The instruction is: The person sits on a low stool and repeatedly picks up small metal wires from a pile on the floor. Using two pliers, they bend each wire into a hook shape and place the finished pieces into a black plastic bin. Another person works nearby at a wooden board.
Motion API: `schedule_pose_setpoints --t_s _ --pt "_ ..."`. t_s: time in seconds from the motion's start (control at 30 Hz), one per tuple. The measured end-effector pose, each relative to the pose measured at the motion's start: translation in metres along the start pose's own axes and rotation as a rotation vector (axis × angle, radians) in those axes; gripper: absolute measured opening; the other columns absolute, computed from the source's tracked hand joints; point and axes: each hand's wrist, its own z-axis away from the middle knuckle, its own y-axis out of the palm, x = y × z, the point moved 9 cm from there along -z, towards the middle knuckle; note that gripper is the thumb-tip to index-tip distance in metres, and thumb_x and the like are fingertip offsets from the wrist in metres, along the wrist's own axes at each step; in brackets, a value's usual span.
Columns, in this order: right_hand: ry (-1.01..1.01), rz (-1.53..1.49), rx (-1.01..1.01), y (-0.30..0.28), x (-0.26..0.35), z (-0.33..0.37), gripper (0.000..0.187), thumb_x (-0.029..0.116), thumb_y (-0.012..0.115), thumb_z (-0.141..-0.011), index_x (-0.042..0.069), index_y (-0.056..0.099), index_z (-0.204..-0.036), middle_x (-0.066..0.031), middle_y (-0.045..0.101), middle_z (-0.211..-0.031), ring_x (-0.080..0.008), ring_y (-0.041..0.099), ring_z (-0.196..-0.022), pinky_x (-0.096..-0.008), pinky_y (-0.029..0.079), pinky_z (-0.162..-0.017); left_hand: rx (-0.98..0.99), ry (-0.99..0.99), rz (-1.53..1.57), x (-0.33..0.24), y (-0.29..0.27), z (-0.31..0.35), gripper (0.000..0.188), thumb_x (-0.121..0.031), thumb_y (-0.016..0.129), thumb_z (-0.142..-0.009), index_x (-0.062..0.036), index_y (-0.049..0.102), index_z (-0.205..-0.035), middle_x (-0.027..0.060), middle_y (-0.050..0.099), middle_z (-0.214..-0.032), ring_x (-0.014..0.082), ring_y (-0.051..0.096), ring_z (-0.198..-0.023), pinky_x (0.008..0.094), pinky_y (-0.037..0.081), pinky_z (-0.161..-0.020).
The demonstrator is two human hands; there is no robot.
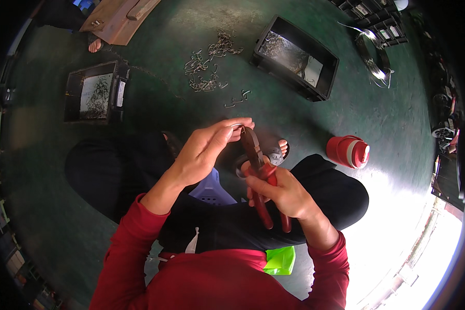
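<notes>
My right hand (284, 192) is wrapped round the red handles of a pair of pliers (252, 145), whose dark jaws point away from me. At the tip of the jaws, my left hand (206, 150) pinches a small bent metal wire hook (236, 125) between thumb and fingers. The hook's far end meets the jaws, though how firmly they grip it I cannot tell. Beyond my hands, a few loose wire hooks (238, 98) lie on the green floor, with a larger scattered pile of hooks (204, 82) farther off.
A black crate (323, 93) with metal pieces stands far right, another black crate (112, 106) at left. A coil of wire (364, 57) lies by stacked crates (390, 28). A red jug (341, 150) is right of my knee. A wooden board (116, 23) is at far left.
</notes>
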Motion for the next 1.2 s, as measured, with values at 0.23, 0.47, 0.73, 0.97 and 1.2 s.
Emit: schedule_pose_setpoints --t_s 0.23,0.47,0.73,0.97,1.2 --pt "0.097 -0.159 0.136 0.008 -0.009 0.005 0.030 0.023 0.054 -0.096 0.001 0.050 -0.116 -0.0064 0.061 -0.082 -0.0147 0.064 -0.073 -0.0278 0.050 -0.066 0.022 0.065 -0.043 -0.001 0.001 0.000 0.037 -0.021 0.035 -0.104 0.0008 0.052 -0.128 0.0139 0.060 -0.124 0.0219 0.057 -0.116 0.0359 0.045 -0.099" --pt "0.028 0.504 -0.221 -0.025 0.004 0.010 0.038 0.036 0.064 -0.088 -0.001 0.059 -0.099 -0.0167 0.068 -0.083 -0.0317 0.068 -0.083 -0.0379 0.051 -0.073 -0.121 -0.033 -0.233 0.001 -0.016 0.000 0.024 -0.010 0.050 -0.097 0.0020 0.064 -0.112 0.0079 0.066 -0.099 0.0104 0.062 -0.081 0.0246 0.049 -0.070" --pt "0.081 0.674 -0.255 -0.031 0.018 0.010 0.041 0.040 0.063 -0.088 0.003 0.060 -0.105 -0.0157 0.068 -0.091 -0.0353 0.065 -0.091 -0.0418 0.050 -0.081 -0.161 -0.256 -0.131 0.018 -0.022 0.006 0.021 -0.009 0.055 -0.094 0.0031 0.067 -0.107 0.0040 0.064 -0.075 0.0073 0.060 -0.068 0.0215 0.048 -0.060" --pt "0.115 0.525 -0.185 -0.031 0.014 0.007 0.044 0.040 0.063 -0.089 0.001 0.059 -0.107 -0.0152 0.068 -0.090 -0.0295 0.066 -0.088 -0.0372 0.049 -0.080 -0.140 -0.392 0.060 0.038 -0.021 0.008 0.022 -0.012 0.053 -0.096 0.0004 0.066 -0.109 0.0015 0.062 -0.074 0.0051 0.057 -0.066 0.0201 0.043 -0.055" --pt "0.156 0.396 -0.134 -0.027 0.000 -0.001 0.046 0.040 0.063 -0.090 -0.001 0.058 -0.109 -0.0136 0.066 -0.085 -0.0236 0.065 -0.080 -0.0342 0.049 -0.076 -0.318 0.010 -0.377 0.003 -0.027 0.005 0.019 -0.003 0.057 -0.092 -0.0016 0.068 -0.106 0.0020 0.061 -0.072 0.0060 0.057 -0.062 0.0208 0.043 -0.052"
